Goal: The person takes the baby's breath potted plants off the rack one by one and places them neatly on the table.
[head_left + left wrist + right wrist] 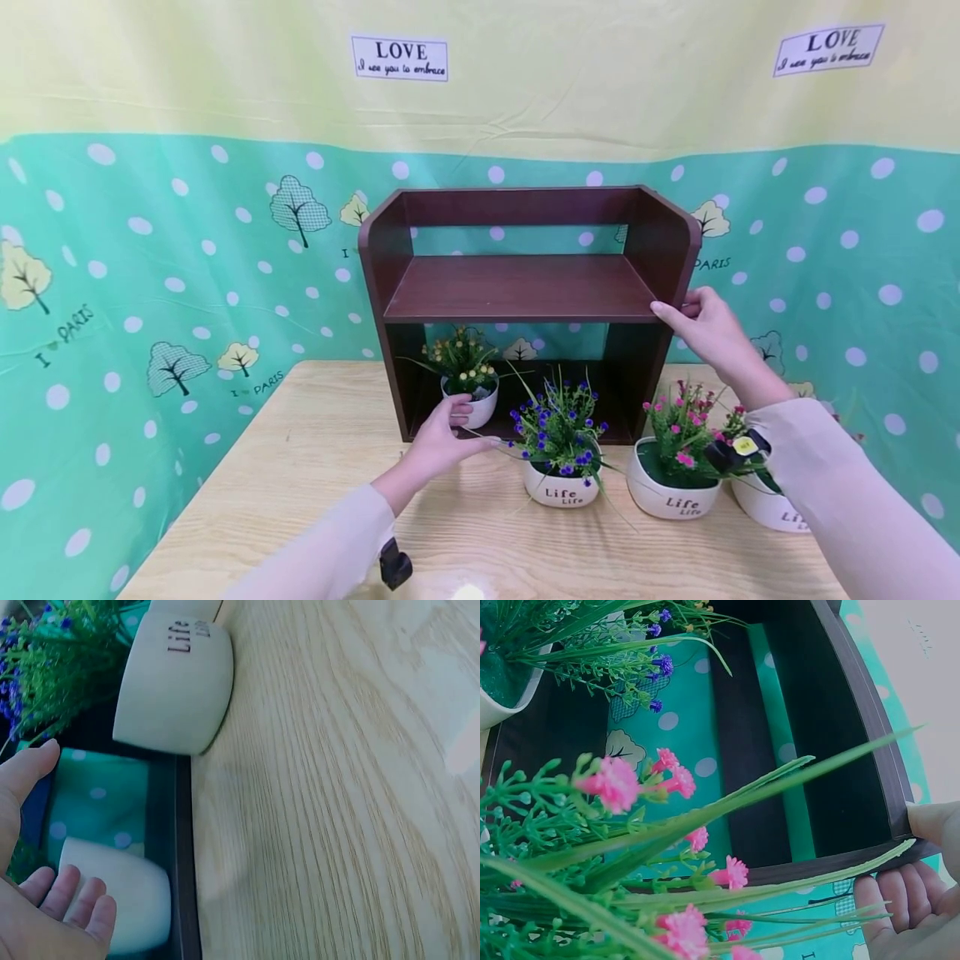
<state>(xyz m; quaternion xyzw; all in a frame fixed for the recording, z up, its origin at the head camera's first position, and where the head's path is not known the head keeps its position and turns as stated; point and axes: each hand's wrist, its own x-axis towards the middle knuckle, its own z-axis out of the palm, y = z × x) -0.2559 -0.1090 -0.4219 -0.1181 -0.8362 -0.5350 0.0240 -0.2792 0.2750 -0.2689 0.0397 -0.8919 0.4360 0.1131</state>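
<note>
A dark brown two-tier shelf (517,287) stands on the table against the curtain. My right hand (712,337) grips its right side panel, thumb on the front edge and fingers around the outer side. On the lower tier, at the left, sits a yellow-flowered potted plant (480,410) in a white pot. The fingers of my left hand (438,443) are extended at this pot's front, with the thumb spread toward the blue-flowered potted plant (561,485). That plant stands just in front of the shelf. In the left wrist view, fingertips overlap the white pot (135,900).
A pink-flowered potted plant (671,492) stands right of the blue one. Another white pot (772,508) is partly hidden behind my right sleeve. The wooden table (300,467) reaches leftward to its edge by the dotted curtain (225,292).
</note>
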